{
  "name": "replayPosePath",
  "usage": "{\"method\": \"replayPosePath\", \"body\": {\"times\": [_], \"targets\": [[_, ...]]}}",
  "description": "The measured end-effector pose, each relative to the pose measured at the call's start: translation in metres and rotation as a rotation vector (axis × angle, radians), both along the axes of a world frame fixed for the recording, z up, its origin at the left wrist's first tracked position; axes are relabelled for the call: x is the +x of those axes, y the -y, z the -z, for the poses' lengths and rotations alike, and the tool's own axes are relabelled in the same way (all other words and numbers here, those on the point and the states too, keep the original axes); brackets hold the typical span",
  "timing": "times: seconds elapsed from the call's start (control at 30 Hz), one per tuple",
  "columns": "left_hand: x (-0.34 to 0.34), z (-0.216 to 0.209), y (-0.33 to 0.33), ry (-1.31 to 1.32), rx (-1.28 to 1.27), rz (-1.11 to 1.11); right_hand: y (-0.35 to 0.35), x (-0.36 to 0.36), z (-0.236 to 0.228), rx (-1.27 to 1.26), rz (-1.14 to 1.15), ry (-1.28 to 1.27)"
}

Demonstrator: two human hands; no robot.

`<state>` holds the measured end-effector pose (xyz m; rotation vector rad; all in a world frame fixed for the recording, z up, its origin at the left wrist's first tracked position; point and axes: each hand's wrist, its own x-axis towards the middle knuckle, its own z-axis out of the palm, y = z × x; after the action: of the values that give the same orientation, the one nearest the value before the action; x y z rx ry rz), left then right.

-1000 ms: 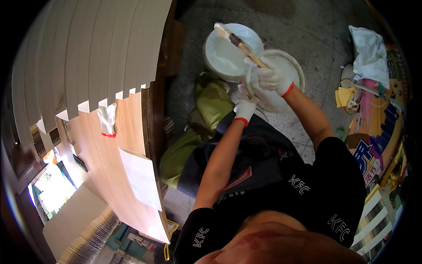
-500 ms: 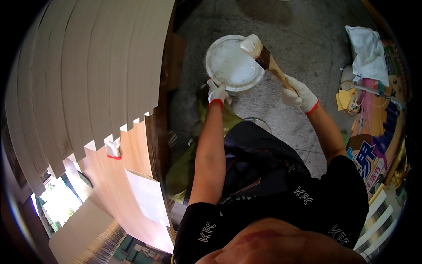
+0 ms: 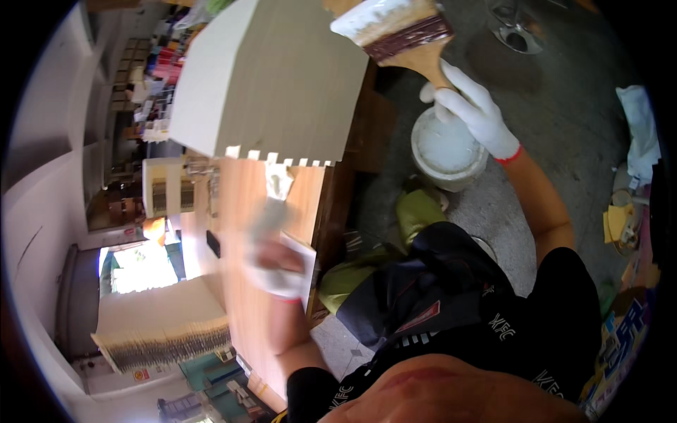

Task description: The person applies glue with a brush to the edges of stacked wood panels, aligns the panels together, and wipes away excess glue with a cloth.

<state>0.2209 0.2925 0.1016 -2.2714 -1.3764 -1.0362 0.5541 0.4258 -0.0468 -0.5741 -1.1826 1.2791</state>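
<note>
My right hand (image 3: 474,116), in a white work glove with a red cuff, grips the wooden handle of a wide paste brush (image 3: 416,53). White paste coats the bristles, and the brush is raised beyond the bucket's far left side. Below that hand stands a white bucket (image 3: 451,180) with whitish paste inside. My left hand (image 3: 278,271), gloved too, is over the wooden tabletop (image 3: 243,310) beside a white sheet (image 3: 309,262). Motion smears its fingers, and a grey blur lies just beyond them. Whether it holds anything is unclear.
A tall stack of grey boards (image 3: 289,84) with stepped edges stands on the table's far part. A crumpled white glove (image 3: 279,182) lies before it. Another stack of sheets (image 3: 166,331) is at the left. A white bag (image 3: 638,134) lies at the right.
My left hand has left the bucket's rim and swung left over the table. My right hand has carried the brush up and left, past the bucket. The view has turned left.
</note>
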Motion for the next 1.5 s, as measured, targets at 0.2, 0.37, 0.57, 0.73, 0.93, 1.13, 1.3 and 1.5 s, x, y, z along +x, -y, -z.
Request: {"method": "replayPosePath", "body": {"times": [0.2,0.37,0.57,0.73,0.93,1.13,1.3,1.5], "targets": [[-0.004,-0.181,-0.168,-0.114,-0.8,-0.188,-0.026,-0.081,-0.018,0.445,0.542,0.391],[0.033,-0.182,-0.2,-0.353,-1.158,-0.165,-0.03,-0.094,0.029,0.455,0.508,0.848],[0.025,-0.185,-0.209,-0.349,-1.238,-0.137,-0.02,-0.037,0.06,0.48,0.488,0.822],[0.03,-0.19,-0.206,-0.327,-1.268,-0.146,-0.04,-0.077,-0.035,0.727,0.492,0.758],[0.018,-0.189,-0.225,-0.372,-1.266,-0.103,-0.06,-0.051,0.08,0.259,0.287,1.103],[0.015,-0.184,-0.231,-0.43,-1.253,-0.175,-0.053,-0.053,0.02,0.383,0.5,0.551],[0.013,-0.193,-0.233,-0.443,-1.248,-0.192,-0.063,-0.129,0.017,0.426,0.456,0.496],[0.0,-0.179,-0.237,-0.418,-1.146,-0.05,-0.035,-0.064,0.121,0.179,0.289,0.569]]}}
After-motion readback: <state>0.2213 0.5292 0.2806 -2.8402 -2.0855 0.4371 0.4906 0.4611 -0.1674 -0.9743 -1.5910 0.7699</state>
